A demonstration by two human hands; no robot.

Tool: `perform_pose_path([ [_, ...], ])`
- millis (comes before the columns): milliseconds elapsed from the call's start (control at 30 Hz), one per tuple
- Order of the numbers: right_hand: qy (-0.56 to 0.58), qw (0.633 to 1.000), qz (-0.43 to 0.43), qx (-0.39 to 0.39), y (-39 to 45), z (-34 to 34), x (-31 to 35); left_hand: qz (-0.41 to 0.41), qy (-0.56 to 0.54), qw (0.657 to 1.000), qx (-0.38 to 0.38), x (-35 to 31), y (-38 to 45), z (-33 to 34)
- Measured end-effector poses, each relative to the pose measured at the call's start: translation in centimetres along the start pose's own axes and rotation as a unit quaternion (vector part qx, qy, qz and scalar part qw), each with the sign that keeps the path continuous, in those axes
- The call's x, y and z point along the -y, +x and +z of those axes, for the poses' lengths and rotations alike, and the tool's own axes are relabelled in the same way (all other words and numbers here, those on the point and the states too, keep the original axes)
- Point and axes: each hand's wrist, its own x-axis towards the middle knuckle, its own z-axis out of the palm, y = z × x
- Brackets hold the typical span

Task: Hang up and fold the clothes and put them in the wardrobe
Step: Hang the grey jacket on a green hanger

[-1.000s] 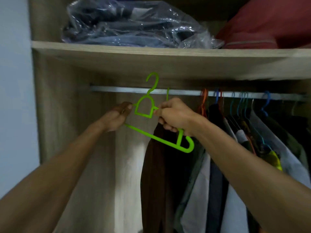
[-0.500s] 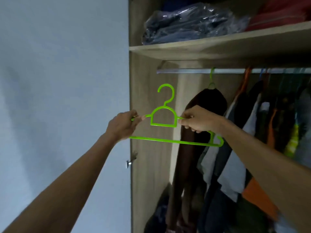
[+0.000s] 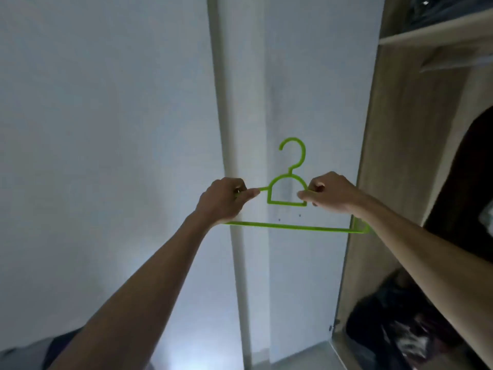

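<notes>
A bare bright green plastic hanger (image 3: 288, 225) is held upright in front of a pale wall, hook pointing up. My left hand (image 3: 222, 201) pinches its left shoulder and my right hand (image 3: 332, 194) pinches its right shoulder. No garment is on it. The open wooden wardrobe (image 3: 394, 156) fills the right edge, with a dark hanging garment (image 3: 464, 188) partly in view.
A white vertical wall corner or pipe (image 3: 234, 102) runs down behind the hanger. A wardrobe shelf (image 3: 432, 32) holds bagged clothes at the top right. Dark clothes (image 3: 394, 321) lie heaped on the wardrobe floor. Grey fabric (image 3: 29, 353) shows at the lower left.
The hanger came off the wardrobe rail area and levelled out. Both hands and my view swung left, so the wardrobe now sits at the right edge and the wall fills the view.
</notes>
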Motion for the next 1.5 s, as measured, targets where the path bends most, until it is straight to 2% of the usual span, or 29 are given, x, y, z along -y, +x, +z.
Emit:
perform_pose_path([
  [133,0.039,0.998,-0.036,0.035,-6.4,5.6,7.4,-0.027,0.030,0.999,0.026,3.0,-9.3,-7.2],
  [200,0.035,0.993,-0.088,0.073,-12.2,9.3,13.5,-0.073,0.037,0.996,0.021,5.5,-17.9,-13.1],
  [233,0.046,0.992,-0.098,0.065,-12.7,9.2,13.9,-0.053,0.028,0.998,0.027,5.9,-18.3,-13.5],
  [300,0.061,0.989,-0.116,0.072,-14.4,10.1,15.7,-0.072,0.027,0.996,0.037,6.3,-21.2,-15.6],
  [467,0.099,0.969,-0.197,0.115,-20.7,12.6,23.1,-0.135,0.003,0.991,-0.007,7.6,-31.9,-22.1],
  [667,0.151,0.934,-0.257,0.198,-26.5,16.3,28.7,-0.204,0.010,0.978,-0.049,8.1,-43.1,-26.3],
  [800,0.180,0.922,-0.258,0.227,-29.9,19.2,29.8,-0.245,0.021,0.968,-0.060,7.9,-48.2,-26.6],
  [900,0.196,0.918,-0.230,0.255,-32.5,21.3,28.5,-0.252,0.027,0.967,-0.031,7.7,-51.5,-25.2],
  [1167,0.151,0.913,-0.216,0.312,-34.5,23.4,26.5,-0.258,-0.006,0.966,0.011,8.3,-55.7,-21.6],
  [1300,0.191,0.919,-0.172,0.299,-33.7,25.5,27.9,-0.266,-0.029,0.964,0.006,10.9,-55.4,-20.5],
  [1500,0.182,0.940,-0.142,0.250,-29.8,30.9,31.4,-0.283,-0.064,0.957,0.026,17.6,-53.0,-20.4],
])
